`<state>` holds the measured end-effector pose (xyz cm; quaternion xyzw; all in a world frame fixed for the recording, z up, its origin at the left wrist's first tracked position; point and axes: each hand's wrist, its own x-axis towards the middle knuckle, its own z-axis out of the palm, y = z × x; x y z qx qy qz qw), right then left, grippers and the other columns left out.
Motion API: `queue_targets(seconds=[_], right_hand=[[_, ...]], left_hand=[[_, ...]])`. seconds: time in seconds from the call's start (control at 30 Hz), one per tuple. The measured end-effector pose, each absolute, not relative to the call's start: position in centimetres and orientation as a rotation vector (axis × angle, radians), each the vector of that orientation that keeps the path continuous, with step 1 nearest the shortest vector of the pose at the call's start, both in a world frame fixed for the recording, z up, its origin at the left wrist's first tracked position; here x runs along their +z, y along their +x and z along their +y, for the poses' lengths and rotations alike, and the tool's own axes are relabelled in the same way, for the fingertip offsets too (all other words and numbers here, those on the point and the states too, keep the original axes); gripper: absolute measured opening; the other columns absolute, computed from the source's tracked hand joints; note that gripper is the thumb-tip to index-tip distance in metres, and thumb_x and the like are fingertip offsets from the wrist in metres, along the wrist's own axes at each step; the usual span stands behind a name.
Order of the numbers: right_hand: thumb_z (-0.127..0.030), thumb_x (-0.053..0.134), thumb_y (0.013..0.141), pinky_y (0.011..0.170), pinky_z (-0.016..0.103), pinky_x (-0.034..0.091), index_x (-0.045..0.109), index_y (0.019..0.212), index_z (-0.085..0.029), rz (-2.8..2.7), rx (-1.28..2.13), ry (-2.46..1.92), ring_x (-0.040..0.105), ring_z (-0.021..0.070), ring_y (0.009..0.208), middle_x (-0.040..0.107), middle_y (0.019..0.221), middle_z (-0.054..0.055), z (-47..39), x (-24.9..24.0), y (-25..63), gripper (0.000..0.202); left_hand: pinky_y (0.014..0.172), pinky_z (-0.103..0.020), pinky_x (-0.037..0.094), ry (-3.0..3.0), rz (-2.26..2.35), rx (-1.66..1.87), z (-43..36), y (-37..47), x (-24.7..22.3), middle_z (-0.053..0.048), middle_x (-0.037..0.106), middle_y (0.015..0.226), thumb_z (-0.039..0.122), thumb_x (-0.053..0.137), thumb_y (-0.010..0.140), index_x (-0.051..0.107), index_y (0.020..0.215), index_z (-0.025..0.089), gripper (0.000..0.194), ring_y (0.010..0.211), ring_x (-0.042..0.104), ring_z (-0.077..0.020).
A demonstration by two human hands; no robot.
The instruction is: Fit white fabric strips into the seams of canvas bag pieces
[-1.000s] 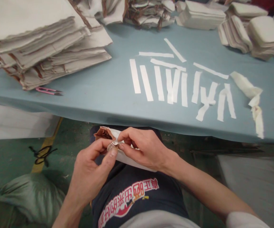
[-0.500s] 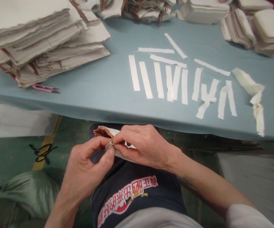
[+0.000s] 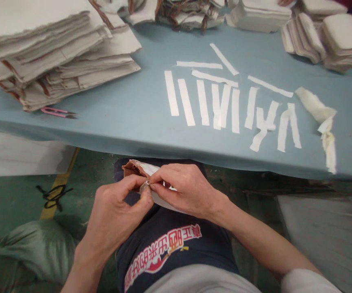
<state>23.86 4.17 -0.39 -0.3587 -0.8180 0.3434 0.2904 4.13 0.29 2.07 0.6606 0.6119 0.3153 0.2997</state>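
In front of my lap, my left hand (image 3: 118,209) and my right hand (image 3: 191,189) meet at their fingertips. Between them is a folded white piece with a brown side (image 3: 133,167), which looks like cloth. My left thumb and forefinger pinch its near edge. The right thumb and forefinger are closed on the same edge, at a small pale curled bit (image 3: 147,183). Fingers cover much of the piece, so I cannot make out that small bit clearly. Beneath it is a dark apron (image 3: 176,219) with printed lettering.
White strips (image 3: 171,93) lie spread on the blue-covered table (image 3: 118,110), beside a twisted cream strip (image 3: 314,106). Pink thread snips (image 3: 57,112) lie by a large stack of pale layered pieces (image 3: 66,53). More stacks (image 3: 258,16) line the far edge, with part of another person's hand (image 3: 284,2) there.
Both hands have shifted slightly to the right together with the pinched piece. The fingertips keep nearly the same hold. The table view has slid a little left.
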Motion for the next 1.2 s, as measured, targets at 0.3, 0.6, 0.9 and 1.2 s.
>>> queue_targets(seconds=[0.3,0.6,0.9,1.2], right_hand=[[-0.03,0.07,0.091,0.058,0.022,0.043,0.065,0.083,-0.02,-1.595,1.532,-1.156,0.054,0.0094,0.06,0.066,0.071,-0.004,3.4,-0.1,22.5,0.014],[-0.022,0.063,0.094,0.061,0.022,0.043,0.063,0.085,-0.021,-1.821,1.183,-1.092,0.055,0.0093,0.06,0.068,0.073,-0.003,2.1,-0.4,22.1,0.01],[-0.025,0.064,0.096,0.061,0.025,0.044,0.064,0.089,-0.023,-1.873,0.774,-1.25,0.063,0.0125,0.061,0.073,0.075,-0.001,0.7,-0.6,21.7,0.007],[-0.035,0.063,0.087,0.059,0.026,0.044,0.06,0.091,-0.024,-1.544,1.235,-1.354,0.057,0.0118,0.059,0.061,0.07,-0.006,0.4,0.2,21.1,0.012]], left_hand=[[0.063,-0.028,0.054,1.199,1.469,0.901,0.0,3.3,0.3,-0.003,0.081,0.074,0.041,0.076,0.083,0.08,0.074,0.021,0.022,0.066,0.07,-0.0212],[0.058,-0.028,0.049,1.255,1.379,0.726,0.4,2.6,1.7,-0.002,0.073,0.065,0.044,0.071,0.084,0.078,0.071,0.02,0.028,0.061,0.061,-0.0196],[0.069,-0.027,0.057,1.382,1.503,0.913,-1.0,3.9,1.0,-0.001,0.083,0.077,0.037,0.066,0.091,0.083,0.078,0.021,0.026,0.071,0.075,-0.0215],[0.063,-0.02,0.058,1.357,1.476,0.971,-1.2,4.6,0.8,-0.001,0.086,0.075,0.037,0.071,0.092,0.084,0.078,0.021,0.025,0.064,0.077,-0.0169]])
